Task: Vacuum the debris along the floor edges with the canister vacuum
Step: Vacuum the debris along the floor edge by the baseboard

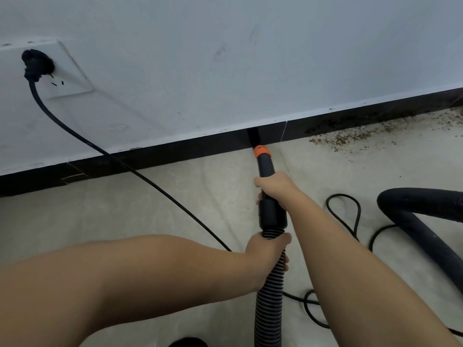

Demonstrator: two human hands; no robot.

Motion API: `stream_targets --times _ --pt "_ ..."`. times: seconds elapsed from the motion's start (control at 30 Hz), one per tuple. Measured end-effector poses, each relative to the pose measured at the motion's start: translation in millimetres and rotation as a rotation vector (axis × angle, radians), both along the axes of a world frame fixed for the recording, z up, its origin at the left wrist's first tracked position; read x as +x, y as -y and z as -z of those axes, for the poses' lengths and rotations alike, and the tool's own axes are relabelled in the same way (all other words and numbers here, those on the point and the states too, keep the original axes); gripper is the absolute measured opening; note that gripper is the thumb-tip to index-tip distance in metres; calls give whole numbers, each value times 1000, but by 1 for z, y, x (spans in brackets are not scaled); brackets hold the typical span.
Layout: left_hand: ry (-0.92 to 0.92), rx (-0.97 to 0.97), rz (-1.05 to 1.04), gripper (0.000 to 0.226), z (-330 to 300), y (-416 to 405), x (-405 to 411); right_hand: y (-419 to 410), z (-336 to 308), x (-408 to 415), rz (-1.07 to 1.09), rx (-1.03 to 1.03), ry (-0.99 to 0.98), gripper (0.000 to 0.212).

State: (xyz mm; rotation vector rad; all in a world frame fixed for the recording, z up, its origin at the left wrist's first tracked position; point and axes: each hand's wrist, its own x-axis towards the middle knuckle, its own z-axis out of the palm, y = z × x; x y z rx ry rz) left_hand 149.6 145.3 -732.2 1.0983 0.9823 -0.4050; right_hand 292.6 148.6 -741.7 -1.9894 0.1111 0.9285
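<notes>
From the head camera, both hands hold the vacuum's tube over a pale floor [155, 209]. The right hand [274, 187] wraps its fingers around the dark rigid wand [266, 169], just below an orange collar [261, 151]. The left hand [266, 249] grips the ribbed hose [270, 296] where it joins the wand's cuff, fingers curled around it. Past the collar a black nozzle [253, 136] points at the dark baseboard [150, 156], its tip at the seam between floor and wall.

Brown debris [350, 137] lies scattered along the floor edge to the right of the nozzle, thickest against the baseboard and thinning toward the open floor. A black plug [37, 65] sits in a white wall socket [67, 78] at upper left, and its cord [125, 166] runs down across the floor toward the hands. On the right a thick black hose [421, 221] bends across the floor beside loops of cord.
</notes>
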Motion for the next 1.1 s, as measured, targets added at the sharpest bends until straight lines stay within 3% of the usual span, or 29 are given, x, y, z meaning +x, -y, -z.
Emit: stream_targets --times 0.17,0.27,0.47,0.63,0.8,0.9,1.1 --pt "-21 39 -133 20 4 6 -20 -11 -4 -26 -159 35 -77 32" --pt "-9 38 -108 20 -1 17 -23 1 -10 -31 -167 27 -86 31" --pt "-13 -6 202 23 -19 61 -8 84 -16 -11 80 -18 24 23" --pt "-79 57 417 22 -31 98 -2 143 -11 -11 257 20 -11 19" --pt "-108 149 532 23 -44 97 10 152 -18 -6 335 95 -66 24" --pt "-85 160 587 25 -44 89 25 156 -20 7 400 92 -65 40" --pt "-58 169 680 23 -30 55 47 147 -11 14 626 291 -200 35"
